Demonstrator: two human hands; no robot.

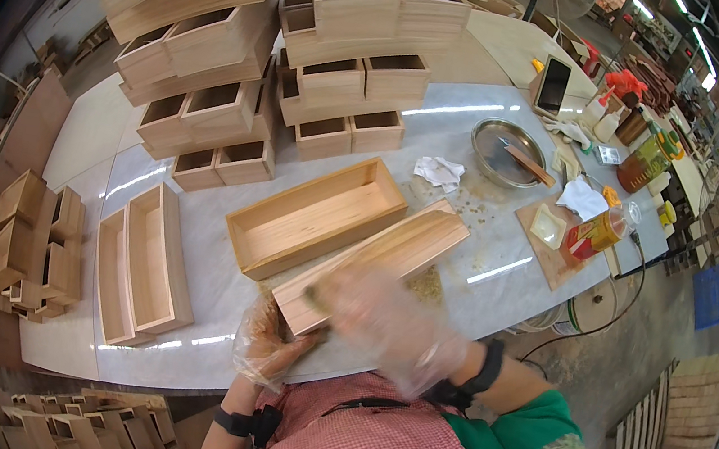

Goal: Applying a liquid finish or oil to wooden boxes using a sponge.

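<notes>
A long wooden box (411, 243) lies tilted on its side near the table's front edge, one long face up. My left hand (269, 344), in a clear plastic glove, grips its near left end. Over the upper face is my right hand (375, 313), also gloved and smeared by motion; its fingers and anything in them cannot be made out. Just behind stands a second open wooden box (315, 214), darker yellow along its rim. Crumbs (426, 285) lie beside the box near my right hand.
Stacked wooden boxes (334, 76) rise at the back. A pair of pale boxes (146, 260) lies left. To the right are a metal bowl (509, 153) with a brush across it, crumpled paper (439, 173), a red-yellow can (594, 235), a green-yellow bottle (646, 162) and a phone (554, 85).
</notes>
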